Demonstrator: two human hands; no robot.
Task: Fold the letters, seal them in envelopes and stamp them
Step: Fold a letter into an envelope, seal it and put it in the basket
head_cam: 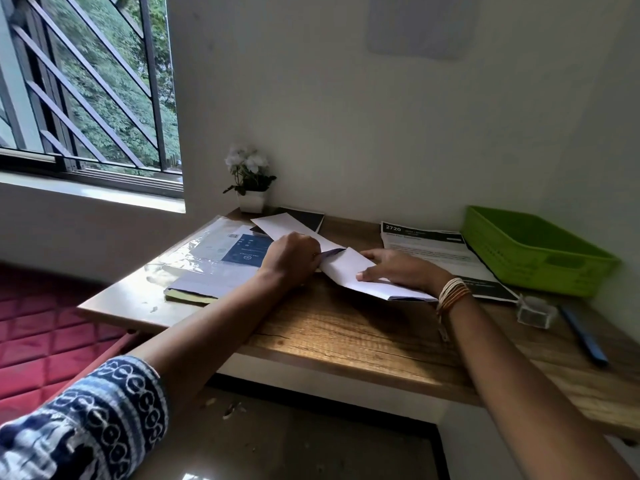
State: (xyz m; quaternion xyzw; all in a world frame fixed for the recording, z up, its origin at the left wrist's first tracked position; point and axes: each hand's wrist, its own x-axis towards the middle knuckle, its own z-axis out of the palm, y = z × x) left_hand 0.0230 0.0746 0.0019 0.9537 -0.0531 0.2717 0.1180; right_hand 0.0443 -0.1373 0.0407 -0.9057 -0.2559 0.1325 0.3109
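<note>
Right hand (394, 268) lies flat, fingers together, pinning the envelope (363, 275) to the surface (346, 327); beside its mouth, left hand (294, 259), fingers curled, seemingly feeds in the folded letter (287, 225).

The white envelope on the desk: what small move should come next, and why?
Probably slide the letter further in. The left hand grips something at the mouth of the envelope, where a dark edge shows, and the right hand lies flat on the envelope, pinning it to the desk. So the filling looks unfinished.

green basket (540, 251), potted white flowers (250, 178) — blue pen (583, 334)
</note>
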